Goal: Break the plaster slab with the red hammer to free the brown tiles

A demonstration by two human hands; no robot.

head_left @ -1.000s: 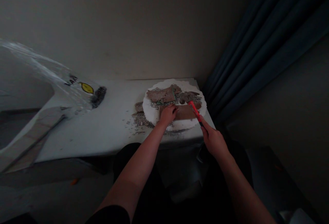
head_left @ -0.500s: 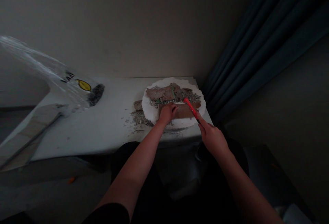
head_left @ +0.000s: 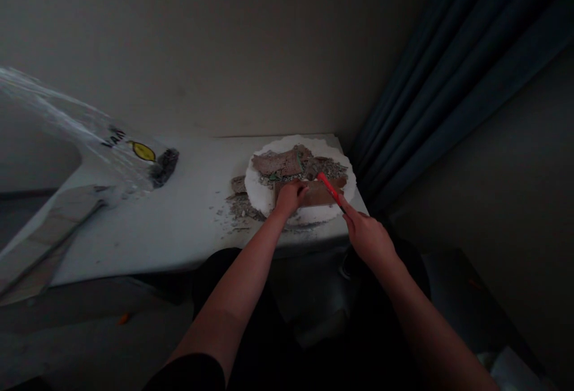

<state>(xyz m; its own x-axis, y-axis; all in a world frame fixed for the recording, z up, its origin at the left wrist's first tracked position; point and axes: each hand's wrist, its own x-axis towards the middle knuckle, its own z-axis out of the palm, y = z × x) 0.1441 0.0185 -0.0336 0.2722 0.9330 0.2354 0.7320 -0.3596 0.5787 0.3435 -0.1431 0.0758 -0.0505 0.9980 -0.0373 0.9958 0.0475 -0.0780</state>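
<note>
My right hand (head_left: 368,237) is closed round a red-and-black-handled tool (head_left: 330,186). Its far end reaches grey rubble (head_left: 334,168), and the head's kind is hard to make out in the dim light. My left hand (head_left: 289,198) grips the left part of a flat brown strip (head_left: 319,195), perhaps a tile or board, its fingers curled on the upper side. Behind the strip lies a rough brown slab (head_left: 277,163) with a crumbled surface. Strip, slab and rubble rest on a white scalloped-edged board (head_left: 257,194).
More crumbs and chunks (head_left: 244,206) lie left of the board on the white table (head_left: 170,223). A clear plastic bag (head_left: 119,143) with dark contents stands farther left, near flat panels (head_left: 49,226). A blue curtain (head_left: 439,86) hangs at the right.
The whole view has shifted slightly, moving things a little left. Both hands keep their holds, and the tool stays at almost the same place over the rubble.
</note>
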